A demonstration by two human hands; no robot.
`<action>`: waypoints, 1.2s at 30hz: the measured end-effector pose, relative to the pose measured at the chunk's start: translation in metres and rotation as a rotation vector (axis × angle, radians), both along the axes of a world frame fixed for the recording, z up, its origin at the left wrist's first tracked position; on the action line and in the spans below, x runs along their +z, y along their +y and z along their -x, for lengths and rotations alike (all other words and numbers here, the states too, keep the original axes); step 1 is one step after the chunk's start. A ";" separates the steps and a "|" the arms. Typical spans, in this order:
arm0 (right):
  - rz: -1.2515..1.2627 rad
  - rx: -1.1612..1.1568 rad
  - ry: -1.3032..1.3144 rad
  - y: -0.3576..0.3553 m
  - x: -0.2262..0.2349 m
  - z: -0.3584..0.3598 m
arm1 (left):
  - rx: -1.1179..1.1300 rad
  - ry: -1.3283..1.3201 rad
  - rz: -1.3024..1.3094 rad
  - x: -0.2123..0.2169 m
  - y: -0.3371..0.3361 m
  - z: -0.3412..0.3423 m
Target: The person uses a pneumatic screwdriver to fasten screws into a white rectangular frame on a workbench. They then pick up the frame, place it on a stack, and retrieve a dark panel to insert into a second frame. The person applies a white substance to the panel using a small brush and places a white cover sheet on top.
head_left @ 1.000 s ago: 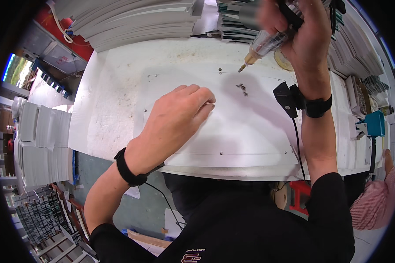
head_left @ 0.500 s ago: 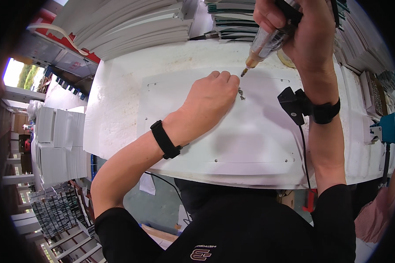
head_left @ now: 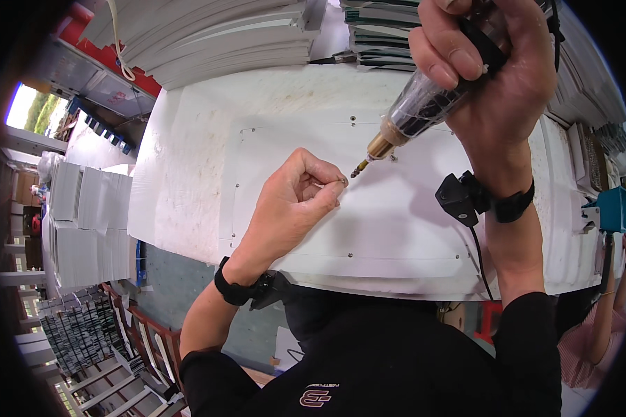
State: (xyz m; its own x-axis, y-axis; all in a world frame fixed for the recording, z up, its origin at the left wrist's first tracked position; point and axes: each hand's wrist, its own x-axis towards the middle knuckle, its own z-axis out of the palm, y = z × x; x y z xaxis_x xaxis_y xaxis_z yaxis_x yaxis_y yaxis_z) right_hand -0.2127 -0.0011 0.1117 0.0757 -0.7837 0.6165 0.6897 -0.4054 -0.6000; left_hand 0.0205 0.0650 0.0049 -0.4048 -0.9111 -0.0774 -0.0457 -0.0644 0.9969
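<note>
My right hand (head_left: 511,83) is wrapped round an electric screwdriver (head_left: 419,110) with a clear body and brass-coloured nose. Its bit (head_left: 358,169) slants down to the left, ending just short of my left fingertips. Thumb and forefinger of my left hand (head_left: 278,208) are pinched on a tiny screw (head_left: 344,182), mostly covered by the fingers. Both hands are over a flat white panel (head_left: 403,222) with small dark holes or screws along its edges. A few loose screws (head_left: 394,158) lie on the panel, partly behind the screwdriver's nose.
Under the panel is a white, stained worktop (head_left: 181,160). Stacks of white sheets (head_left: 236,48) and green-edged panels (head_left: 379,35) stand along its far side. A cable (head_left: 481,260) hangs from the black device (head_left: 459,200) at my right wrist. Another person's arm (head_left: 605,299) shows at far right.
My left hand has drawn back toward me and left from the loose screws, now pinching one. The screwdriver has come nearer and left, its bit close to my fingertips.
</note>
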 end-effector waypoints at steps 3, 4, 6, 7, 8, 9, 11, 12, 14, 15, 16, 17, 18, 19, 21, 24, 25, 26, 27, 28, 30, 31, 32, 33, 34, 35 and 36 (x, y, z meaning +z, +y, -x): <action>-0.030 0.046 -0.036 0.007 -0.006 -0.015 | 0.014 0.111 -0.059 -0.010 0.009 -0.012; -0.035 0.055 -0.045 0.009 -0.007 -0.019 | 0.022 0.148 -0.066 -0.013 0.011 -0.014; -0.039 0.063 -0.043 0.009 -0.009 -0.025 | 0.037 0.221 -0.081 -0.017 0.015 -0.016; -0.039 0.060 -0.036 0.009 -0.009 -0.027 | 0.039 0.230 -0.082 -0.017 0.015 -0.017; -0.045 0.064 -0.038 0.009 -0.011 -0.028 | 0.041 0.239 -0.084 -0.017 0.016 -0.018; -0.051 0.067 -0.041 0.009 -0.012 -0.030 | 0.043 0.248 -0.087 -0.016 0.017 -0.018; -0.062 0.078 -0.055 0.008 -0.014 -0.033 | 0.045 0.258 -0.094 -0.015 0.018 -0.019; -0.061 0.078 -0.054 0.008 -0.015 -0.033 | 0.046 0.263 -0.099 -0.015 0.018 -0.020; -0.038 0.056 -0.030 0.007 -0.016 -0.034 | 0.038 0.266 -0.113 -0.016 0.018 -0.022; -0.030 0.044 -0.023 0.007 -0.016 -0.035 | 0.034 0.268 -0.120 -0.016 0.018 -0.023; -0.029 0.030 -0.025 0.009 -0.016 -0.037 | 0.042 0.274 -0.124 -0.015 0.019 -0.022; -0.033 0.018 -0.014 0.012 -0.014 -0.040 | 0.049 0.280 -0.129 -0.013 0.020 -0.021; -0.037 0.006 -0.002 0.015 -0.013 -0.042 | 0.056 0.286 -0.134 -0.012 0.021 -0.021; -0.044 0.000 0.022 0.021 -0.005 -0.046 | 0.064 0.292 -0.140 -0.013 0.022 -0.023; -0.034 0.023 0.034 0.019 -0.005 -0.051 | 0.080 0.304 -0.152 -0.014 0.023 -0.028; -0.005 0.079 0.030 0.008 -0.011 -0.058 | 0.090 0.322 -0.153 -0.012 0.020 -0.037; -0.017 0.081 0.050 0.014 0.001 -0.068 | 0.111 0.308 -0.144 -0.010 0.019 -0.041; -0.008 0.105 0.075 0.011 0.002 -0.076 | 0.133 0.294 -0.136 -0.008 0.019 -0.044; 0.002 0.130 0.099 0.008 0.003 -0.083 | 0.156 0.280 -0.128 -0.007 0.018 -0.048; 0.034 0.170 0.134 -0.003 0.002 -0.093 | 0.177 0.206 -0.025 -0.008 0.015 -0.053; 0.007 0.144 0.205 -0.005 0.009 -0.108 | 0.219 0.057 0.177 -0.010 0.005 -0.066; -0.014 0.109 0.258 -0.003 0.019 -0.122 | 0.244 0.004 0.206 -0.010 -0.001 -0.073; -0.033 0.081 0.296 -0.005 0.025 -0.132 | 0.264 -0.048 0.236 -0.007 -0.008 -0.080; 0.008 0.016 0.355 -0.010 0.024 -0.143 | 0.283 -0.099 0.265 -0.005 -0.016 -0.087; 0.048 -0.053 0.412 -0.015 0.024 -0.153 | 0.267 -0.183 0.335 -0.005 -0.025 -0.094; 0.076 -0.056 0.424 -0.025 0.018 -0.160 | 0.248 -0.230 0.322 -0.001 -0.033 -0.100; 0.105 -0.059 0.436 -0.035 0.012 -0.167 | 0.228 -0.278 0.310 0.003 -0.042 -0.105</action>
State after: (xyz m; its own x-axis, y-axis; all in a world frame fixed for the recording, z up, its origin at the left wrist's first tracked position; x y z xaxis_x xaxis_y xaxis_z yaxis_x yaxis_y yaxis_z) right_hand -0.0461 -0.0359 0.1239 0.3029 -0.7295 0.6132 0.3552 -0.5107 -0.7830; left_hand 0.1257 0.0232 0.0079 -0.1940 -0.9717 0.1348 -0.3326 0.1944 0.9228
